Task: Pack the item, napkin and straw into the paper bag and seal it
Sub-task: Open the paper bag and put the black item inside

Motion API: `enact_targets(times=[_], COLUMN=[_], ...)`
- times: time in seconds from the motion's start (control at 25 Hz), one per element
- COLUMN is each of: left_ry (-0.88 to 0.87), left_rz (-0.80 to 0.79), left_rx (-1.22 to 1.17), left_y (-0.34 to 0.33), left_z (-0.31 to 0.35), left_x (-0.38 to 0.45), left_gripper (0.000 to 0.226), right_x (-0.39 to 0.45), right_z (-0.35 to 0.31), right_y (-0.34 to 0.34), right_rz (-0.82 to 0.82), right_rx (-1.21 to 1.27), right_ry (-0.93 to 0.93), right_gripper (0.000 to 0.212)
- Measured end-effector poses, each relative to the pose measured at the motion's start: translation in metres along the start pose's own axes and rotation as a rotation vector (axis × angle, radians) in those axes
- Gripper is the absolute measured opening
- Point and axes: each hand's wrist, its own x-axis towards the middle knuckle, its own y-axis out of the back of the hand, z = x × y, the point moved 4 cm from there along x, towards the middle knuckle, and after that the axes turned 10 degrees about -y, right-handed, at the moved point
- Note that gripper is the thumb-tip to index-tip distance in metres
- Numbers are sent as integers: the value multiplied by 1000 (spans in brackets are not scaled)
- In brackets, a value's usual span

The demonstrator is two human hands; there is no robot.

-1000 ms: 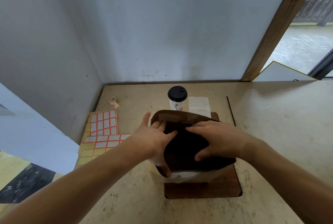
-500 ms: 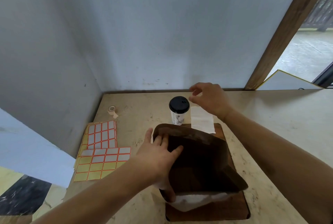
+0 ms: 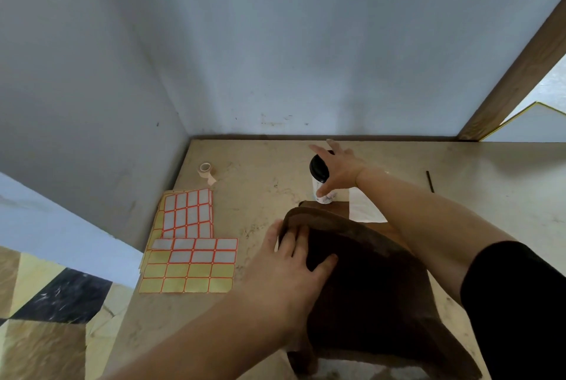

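A brown paper bag stands open on the table in front of me. My left hand grips its left rim, fingers curled inside the mouth. Behind the bag stands a white paper cup with a black lid. My right hand is wrapped around that cup from the right, thumb down its front. A white napkin lies flat just right of the cup, partly under my right forearm. A thin dark straw lies on the table further right.
Sheets of orange-bordered sticker labels lie to the left of the bag. A small roll of tape sits near the back left corner. Walls close the table at the back and left; a wooden post rises at the right.
My right hand left the bag, reached back past the napkin and closed around the cup. The left hand kept its hold on the bag's rim. The camera tilted closer.
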Motion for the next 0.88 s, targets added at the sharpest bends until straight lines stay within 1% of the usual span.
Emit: enact_targets(times=[0.12, 0.2, 0.32, 0.44, 0.6, 0.8, 0.88], left_ry=[8, 12, 5, -4, 2, 18, 17], left_rz=[-26, -30, -31, -17, -39, -92, -103], left_rx=[15, -3, -16, -3, 32, 34, 42], left_y=[-1, -1, 0, 2, 6, 7, 8], left_z=[1, 1, 1, 2, 4, 4, 3], left_x=[-1, 0, 1, 1, 2, 1, 1], left_gripper=[119, 118, 119, 123, 134, 138, 137], right_x=[10, 9, -4, -33, -101, -219, -261], right_z=[-2, -2, 4, 12, 21, 17, 10], right_y=[0, -1, 5, 29, 79, 120, 123], right_rz=[47, 78, 128, 207, 317, 434, 417], right_rx=[-75, -68, 2, 94, 179, 159, 154], right_ry=[30, 41, 18, 15, 42, 90, 113], right_gripper=[97, 87, 84, 85, 85, 86, 86])
